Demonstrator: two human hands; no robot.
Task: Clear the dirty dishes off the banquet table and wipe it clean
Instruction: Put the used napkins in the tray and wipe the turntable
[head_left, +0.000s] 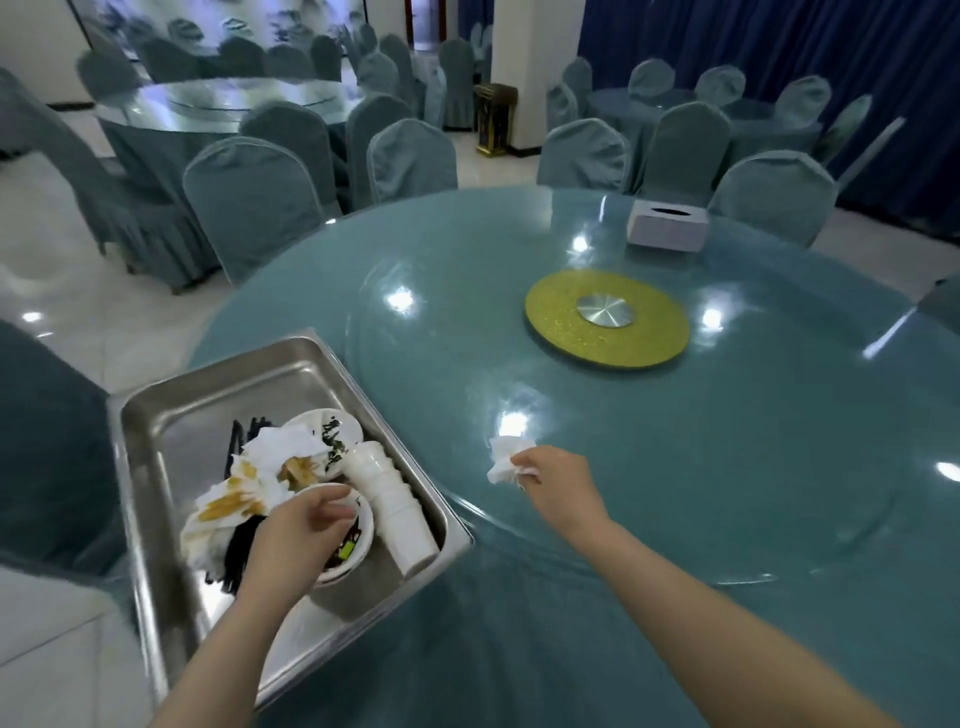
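- Now the right hand (558, 480) pinches a crumpled white tissue (506, 462) between curled fingers and holds it down on the glass top of the round table (597, 519), near the table's near edge.
- Left hand (301, 530) hangs over the steel tray (156, 415), fingers curled in toward the thumb at the rim of a white bowl (358, 540); whether they really pinch the rim, I cannot tell.
- Tray sits at the table's left edge, part of it overhanging.
- Inside the tray: the bowl with dark scraps in it, a second white dish (332, 428) behind it with green bits, a stack of white cups (389, 499) lying on its side along the right wall, stained napkins (244, 488) with yellow-brown smears, and black chopsticks (236, 556) beneath the napkins.
- On the table, well apart from the hands, a yellow turntable hub (571, 332) with a metal disc at its middle.
- Beyond it, near the far edge, a white tissue box (667, 228).
- Chairs (254, 208) in grey-blue covers ring this table and the ones farther off.
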